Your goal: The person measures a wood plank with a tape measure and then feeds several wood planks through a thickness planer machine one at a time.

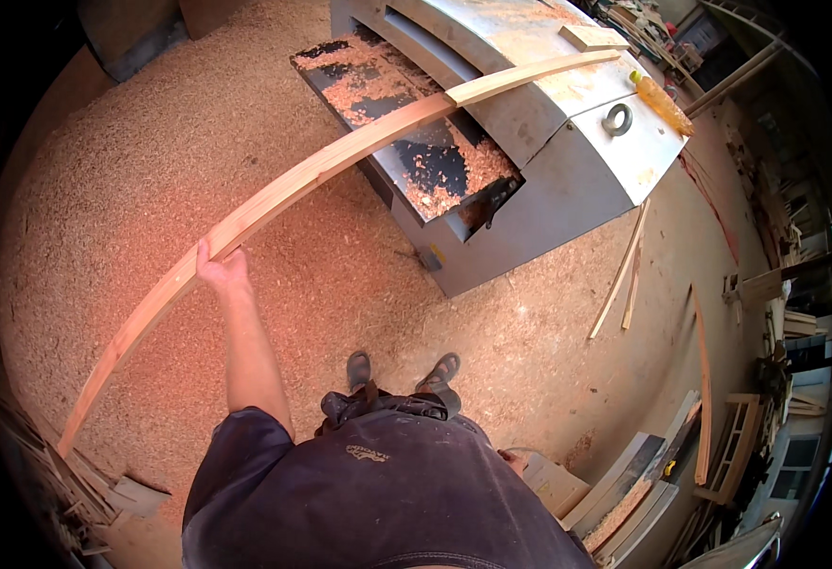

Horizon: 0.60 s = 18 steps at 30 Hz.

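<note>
My left hand is closed around a long wooden board, holding it from below with the thumb on top. The board slants from the lower left up to a grey planer, over its chip-strewn bed. Its far end meets a paler wooden strip that lies across the machine's top; I cannot tell if they touch. Only a small part of my right hand shows, low beside my right hip. Its fingers are mostly hidden by my body.
A short wood block, a metal ring and an orange-filled bottle sit on the planer. Wood shavings cover the floor. Thin strips lie right of the machine. Stacked boards stand behind me at right, offcuts at lower left.
</note>
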Each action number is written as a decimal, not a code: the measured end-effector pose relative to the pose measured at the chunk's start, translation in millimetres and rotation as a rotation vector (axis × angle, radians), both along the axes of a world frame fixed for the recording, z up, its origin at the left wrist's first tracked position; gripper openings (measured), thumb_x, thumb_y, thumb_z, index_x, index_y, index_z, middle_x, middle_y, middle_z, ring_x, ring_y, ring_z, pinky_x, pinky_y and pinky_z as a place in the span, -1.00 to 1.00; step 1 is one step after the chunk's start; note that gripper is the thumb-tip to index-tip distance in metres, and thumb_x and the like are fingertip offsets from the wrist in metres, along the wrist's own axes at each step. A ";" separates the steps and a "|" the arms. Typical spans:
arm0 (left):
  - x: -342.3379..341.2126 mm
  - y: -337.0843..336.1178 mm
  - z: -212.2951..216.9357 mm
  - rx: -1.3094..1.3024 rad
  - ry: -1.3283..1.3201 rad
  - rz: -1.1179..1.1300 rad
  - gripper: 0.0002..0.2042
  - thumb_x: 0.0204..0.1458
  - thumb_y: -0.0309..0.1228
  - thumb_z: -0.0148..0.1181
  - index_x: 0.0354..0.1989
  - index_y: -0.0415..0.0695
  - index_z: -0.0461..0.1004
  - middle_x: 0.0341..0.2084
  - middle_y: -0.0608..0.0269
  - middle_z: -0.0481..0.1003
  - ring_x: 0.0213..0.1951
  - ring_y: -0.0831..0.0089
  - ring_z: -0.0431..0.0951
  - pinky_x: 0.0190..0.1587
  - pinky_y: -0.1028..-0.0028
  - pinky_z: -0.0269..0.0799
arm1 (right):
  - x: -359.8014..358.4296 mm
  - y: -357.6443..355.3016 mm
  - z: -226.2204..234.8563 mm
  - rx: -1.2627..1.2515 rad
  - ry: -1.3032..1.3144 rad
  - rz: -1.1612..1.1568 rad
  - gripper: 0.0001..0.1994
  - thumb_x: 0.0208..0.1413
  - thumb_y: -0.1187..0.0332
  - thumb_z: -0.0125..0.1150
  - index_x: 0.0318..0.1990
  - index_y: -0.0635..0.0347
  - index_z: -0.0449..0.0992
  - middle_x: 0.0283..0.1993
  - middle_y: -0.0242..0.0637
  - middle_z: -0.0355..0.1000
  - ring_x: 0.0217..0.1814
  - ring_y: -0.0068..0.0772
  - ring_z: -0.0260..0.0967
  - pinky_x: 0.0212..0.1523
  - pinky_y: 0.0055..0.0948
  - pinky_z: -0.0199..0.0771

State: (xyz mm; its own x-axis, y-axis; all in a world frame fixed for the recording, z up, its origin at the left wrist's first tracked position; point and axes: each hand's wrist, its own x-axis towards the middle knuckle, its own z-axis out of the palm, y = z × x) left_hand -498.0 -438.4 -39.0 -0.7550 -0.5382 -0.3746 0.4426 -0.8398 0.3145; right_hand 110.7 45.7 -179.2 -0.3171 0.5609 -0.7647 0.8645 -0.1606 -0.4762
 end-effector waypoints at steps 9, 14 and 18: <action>26.2 -9.5 14.9 0.005 -0.041 0.076 -0.69 0.01 -0.42 0.16 -0.07 -0.24 0.38 -0.12 0.04 0.47 0.05 0.09 0.42 0.22 -0.02 0.24 | 1.5 -4.1 -4.4 -0.019 -0.020 -0.032 -0.53 0.00 0.54 0.18 0.13 0.44 0.40 -0.03 -0.03 0.52 -0.10 -0.31 0.52 -0.08 -0.44 0.51; 42.7 -14.3 17.6 -0.076 -0.052 0.093 -0.63 -0.01 -0.35 0.19 -0.03 -0.21 0.36 -0.10 0.06 0.44 0.05 0.08 0.41 0.23 -0.03 0.22 | -20.8 -10.9 29.7 0.032 -0.082 0.063 -0.53 0.00 0.55 0.16 0.13 0.43 0.39 -0.03 -0.03 0.52 -0.09 -0.29 0.52 -0.07 -0.44 0.51; 51.0 -17.0 24.3 -0.019 -0.107 0.135 -0.63 0.07 -0.34 0.12 0.03 -0.24 0.35 -0.03 0.03 0.43 0.10 0.07 0.38 0.27 -0.05 0.17 | -25.1 -10.5 40.0 -0.009 -0.049 0.025 -0.53 -0.01 0.53 0.17 0.13 0.43 0.40 -0.04 -0.04 0.52 -0.13 -0.30 0.53 -0.10 -0.44 0.51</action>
State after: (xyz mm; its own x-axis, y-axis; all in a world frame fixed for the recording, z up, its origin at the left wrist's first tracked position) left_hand -447.0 -455.4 -14.7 -0.6321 -0.6395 -0.4376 0.5140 -0.7686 0.3808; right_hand 85.6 35.3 -139.2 -0.2926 0.5461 -0.7850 0.8906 -0.1432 -0.4316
